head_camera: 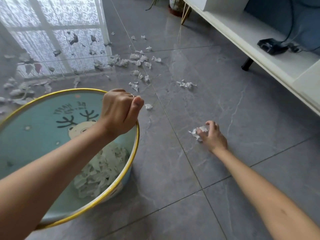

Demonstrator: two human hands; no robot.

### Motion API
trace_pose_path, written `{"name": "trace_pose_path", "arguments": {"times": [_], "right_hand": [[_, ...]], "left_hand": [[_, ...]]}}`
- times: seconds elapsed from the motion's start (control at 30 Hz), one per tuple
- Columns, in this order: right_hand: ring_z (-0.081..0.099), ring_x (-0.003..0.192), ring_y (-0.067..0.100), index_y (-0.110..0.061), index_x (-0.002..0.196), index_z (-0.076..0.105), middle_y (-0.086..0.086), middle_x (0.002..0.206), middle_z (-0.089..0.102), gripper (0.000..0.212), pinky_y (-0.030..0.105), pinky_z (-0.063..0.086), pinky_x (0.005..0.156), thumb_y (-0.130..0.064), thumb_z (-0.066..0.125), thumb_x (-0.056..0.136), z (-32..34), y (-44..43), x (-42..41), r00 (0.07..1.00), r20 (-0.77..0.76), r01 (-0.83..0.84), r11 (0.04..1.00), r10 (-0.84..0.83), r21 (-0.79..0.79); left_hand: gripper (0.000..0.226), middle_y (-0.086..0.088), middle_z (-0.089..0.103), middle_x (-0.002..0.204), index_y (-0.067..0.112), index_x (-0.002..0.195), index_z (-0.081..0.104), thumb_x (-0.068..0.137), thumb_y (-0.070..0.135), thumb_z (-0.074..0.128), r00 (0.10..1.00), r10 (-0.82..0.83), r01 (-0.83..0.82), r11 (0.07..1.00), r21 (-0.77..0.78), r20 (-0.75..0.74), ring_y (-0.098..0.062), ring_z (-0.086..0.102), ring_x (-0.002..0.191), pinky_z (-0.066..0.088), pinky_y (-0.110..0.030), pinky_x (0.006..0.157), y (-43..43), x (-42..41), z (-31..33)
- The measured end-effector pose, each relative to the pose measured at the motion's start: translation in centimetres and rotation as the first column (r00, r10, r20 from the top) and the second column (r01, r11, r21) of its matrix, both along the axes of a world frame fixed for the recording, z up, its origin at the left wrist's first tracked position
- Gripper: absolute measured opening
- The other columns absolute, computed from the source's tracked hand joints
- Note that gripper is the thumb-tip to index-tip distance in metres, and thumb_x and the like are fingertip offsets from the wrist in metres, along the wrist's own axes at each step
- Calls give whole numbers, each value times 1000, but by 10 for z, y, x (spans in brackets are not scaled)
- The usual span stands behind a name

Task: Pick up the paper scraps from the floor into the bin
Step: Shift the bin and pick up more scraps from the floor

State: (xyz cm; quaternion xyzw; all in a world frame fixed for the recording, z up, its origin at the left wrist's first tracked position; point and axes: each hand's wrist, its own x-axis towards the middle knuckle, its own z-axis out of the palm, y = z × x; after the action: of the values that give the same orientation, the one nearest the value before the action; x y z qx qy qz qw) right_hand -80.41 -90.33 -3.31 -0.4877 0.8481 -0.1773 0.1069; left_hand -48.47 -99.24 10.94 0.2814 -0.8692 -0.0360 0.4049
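Note:
A round light-blue bin (52, 220) with a gold rim and a deer picture inside stands tilted at the lower left, holding a heap of white paper scraps (102, 172). My left hand (121, 111) grips its far rim, fingers curled over the edge. On the grey tile to the right, my right hand (212, 135) reaches down and curls its fingers round a crumpled white scrap (196, 133). One small scrap (148, 106) lies just beyond the bin. Several more scraps (138, 60) are scattered farther off, with a small cluster (187, 84) to the right.
A white low cabinet (259, 54) on dark legs runs along the right side, with a black device (270, 45) and cables on its shelf. A potted plant (175, 6) stands at the top. The glossy floor at the upper left reflects a curtained window (52, 32).

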Motion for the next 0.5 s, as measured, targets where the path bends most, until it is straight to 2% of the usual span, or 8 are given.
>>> {"name": "trace_pose_path", "arguments": {"times": [0.07, 0.13, 0.2, 0.23, 0.27, 0.33, 0.4, 0.5], "right_hand": [[61, 95, 35, -17, 133, 37, 13, 122, 44, 65, 37, 44, 69, -59, 50, 85, -5, 5, 8, 949, -256, -126, 967, 182, 221], [65, 80, 33, -14, 130, 41, 14, 113, 50, 62, 32, 41, 56, -60, 43, 88, -7, 2, 14, 855, -395, -217, 923, 337, 317], [62, 46, 29, -9, 100, 55, 12, 78, 60, 51, 27, 40, 37, -52, 28, 95, -9, -5, 17, 820, -409, -294, 908, 400, 299], [57, 35, 27, -9, 85, 54, 10, 60, 58, 52, 26, 38, 30, -45, 20, 98, -10, -8, 15, 810, -431, -298, 913, 397, 279], [56, 33, 28, -9, 77, 53, 10, 52, 58, 51, 27, 40, 29, -39, 18, 100, -12, -10, 14, 785, -474, -306, 914, 400, 265], [66, 57, 36, -4, 89, 54, 18, 67, 66, 39, 33, 45, 46, -32, 29, 100, -5, -17, 18, 827, -403, -295, 913, 391, 280], [65, 81, 40, -5, 106, 48, 22, 89, 68, 31, 34, 38, 58, -29, 30, 101, -2, -27, 24, 900, -312, -230, 939, 305, 255], [64, 86, 41, -6, 116, 44, 23, 95, 67, 27, 37, 40, 62, -26, 33, 101, 3, -55, 61, 948, -182, -237, 959, 263, 154]], "left_hand": [[66, -6, 34, 40, 7, 44, 37, 98, 37, 14, 1000, -1, 1, 1000, 4, 8, -31, 34, 36, 29, -27, 56, 0, 0, 0], [65, -6, 34, 40, 8, 44, 37, 98, 36, 14, 1000, -1, 1, 1000, 1, 15, -32, 35, 37, 31, -29, 55, 0, 0, 1], [61, -4, 32, 40, 10, 45, 35, 98, 33, 18, 999, -10, 11, 1000, -22, 37, -31, 34, 36, 33, -29, 52, -2, 1, 4], [57, -2, 29, 40, 11, 44, 34, 97, 30, 22, 998, -15, 18, 999, -42, 60, -29, 33, 34, 33, -28, 50, -3, 1, 5], [54, 0, 28, 40, 13, 43, 34, 95, 27, 26, 996, -7, 13, 997, -70, 88, -27, 32, 32, 31, -27, 48, -7, 3, 7], [54, 0, 29, 37, 14, 40, 35, 93, 24, 29, 989, 58, -46, 994, -96, 133, -24, 33, 29, 27, -23, 44, -18, 9, 11], [55, 0, 29, 35, 15, 39, 34, 93, 24, 29, 981, 120, -106, 989, -100, 151, -20, 31, 27, 20, -19, 44, -30, 20, 18], [56, -4, 34, 33, 13, 38, 37, 92, 24, 29, 956, 240, -216, 965, -149, 171, -22, 35, 26, 19, -19, 47, -47, 40, 20]]}}
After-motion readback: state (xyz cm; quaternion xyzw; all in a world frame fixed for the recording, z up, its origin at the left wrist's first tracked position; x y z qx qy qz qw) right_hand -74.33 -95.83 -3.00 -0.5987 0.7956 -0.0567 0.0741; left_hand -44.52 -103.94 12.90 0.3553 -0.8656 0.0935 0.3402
